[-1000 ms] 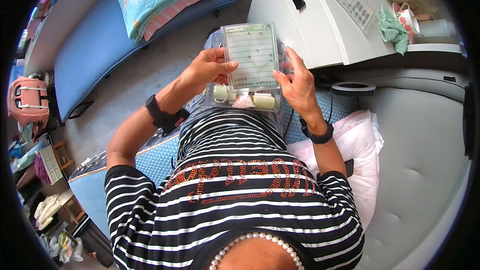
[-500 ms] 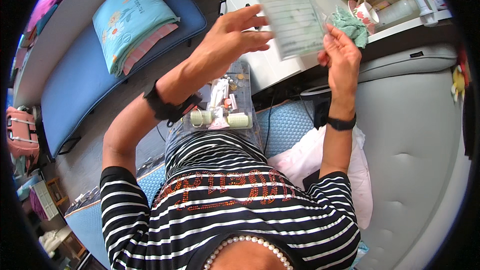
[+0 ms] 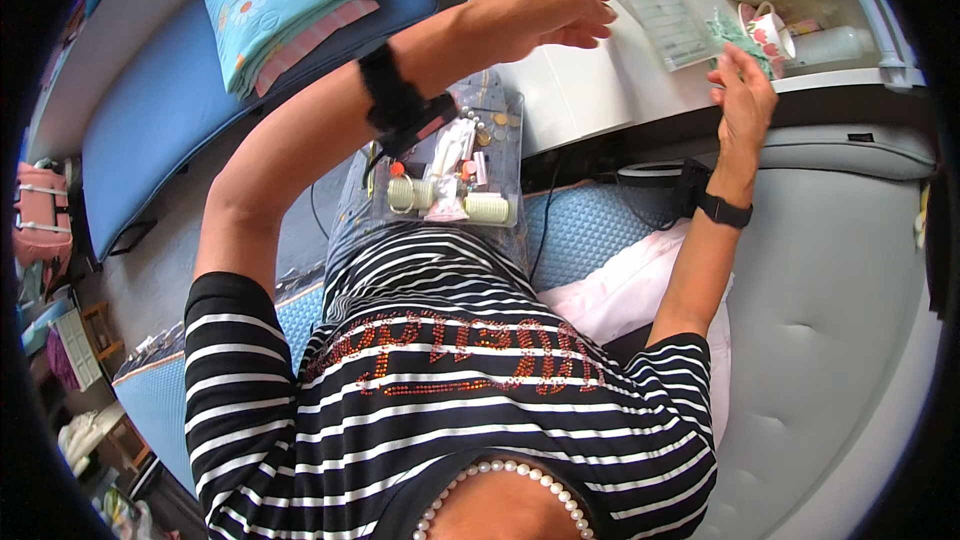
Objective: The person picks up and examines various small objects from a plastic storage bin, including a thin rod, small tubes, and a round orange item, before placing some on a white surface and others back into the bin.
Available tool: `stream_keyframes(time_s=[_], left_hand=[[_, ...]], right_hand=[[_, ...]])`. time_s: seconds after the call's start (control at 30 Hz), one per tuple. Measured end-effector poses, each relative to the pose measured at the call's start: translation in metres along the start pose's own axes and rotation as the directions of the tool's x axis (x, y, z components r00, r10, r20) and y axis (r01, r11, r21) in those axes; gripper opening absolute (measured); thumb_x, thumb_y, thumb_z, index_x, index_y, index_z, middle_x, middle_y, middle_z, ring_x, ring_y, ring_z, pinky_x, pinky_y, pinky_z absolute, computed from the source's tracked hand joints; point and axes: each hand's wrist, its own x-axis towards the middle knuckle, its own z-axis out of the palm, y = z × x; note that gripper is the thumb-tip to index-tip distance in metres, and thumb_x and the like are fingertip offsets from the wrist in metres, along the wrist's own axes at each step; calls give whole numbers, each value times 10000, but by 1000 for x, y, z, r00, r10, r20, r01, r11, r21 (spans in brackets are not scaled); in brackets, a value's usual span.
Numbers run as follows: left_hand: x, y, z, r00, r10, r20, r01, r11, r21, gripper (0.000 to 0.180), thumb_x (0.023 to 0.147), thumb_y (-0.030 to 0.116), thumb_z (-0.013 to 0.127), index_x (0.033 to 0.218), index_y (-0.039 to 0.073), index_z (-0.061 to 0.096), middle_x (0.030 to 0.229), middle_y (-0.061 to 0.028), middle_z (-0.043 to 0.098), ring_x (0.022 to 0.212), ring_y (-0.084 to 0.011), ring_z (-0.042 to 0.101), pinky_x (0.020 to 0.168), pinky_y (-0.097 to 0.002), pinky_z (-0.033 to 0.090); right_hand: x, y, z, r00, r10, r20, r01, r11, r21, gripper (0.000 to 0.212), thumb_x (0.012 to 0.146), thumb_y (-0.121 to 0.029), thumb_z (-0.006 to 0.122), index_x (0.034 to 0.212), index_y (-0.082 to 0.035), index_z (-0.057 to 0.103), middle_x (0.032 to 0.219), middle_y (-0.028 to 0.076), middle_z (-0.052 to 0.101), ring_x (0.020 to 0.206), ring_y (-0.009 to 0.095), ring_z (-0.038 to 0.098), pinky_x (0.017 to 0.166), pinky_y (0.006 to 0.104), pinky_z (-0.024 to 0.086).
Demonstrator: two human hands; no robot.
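A stray knock could have pushed the clear case (image 3: 660,10) along the white cabinet top (image 3: 620,50), where it lay near the green cloth (image 3: 730,28), and a shift of the lap (image 3: 355,205) could have tipped the clear tray (image 3: 507,165). The left hand (image 3: 562,5) hung empty, fingers extended; the right hand (image 3: 745,100) looked unclenched too, though contact with the cloth was unclear. Half a second earlier, the right had gripped the case mid-air.
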Motion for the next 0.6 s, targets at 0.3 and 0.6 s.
stream_keyframes(time_s=[0.3,0.6], left_hand=[[-134,-74,-59,987,-151,-47,132,623,771,277,823,71,650,1093,15,626,984,-129,675,851,-192,662,752,-317,537],[-183,-122,-48,938,-347,23,73,262,962,354,693,80,716,1028,12,621,973,-145,620,929,-318,606,806,-405,487]], right_hand=[[-138,-10,68,791,-249,559,324,945,-37,129,879,-49,582,970,18,645,826,48,629,659,89,549,592,212,436],[-185,98,134,398,-355,846,634,773,26,262,740,-44,596,996,10,582,861,193,589,813,372,595,724,430,478]])
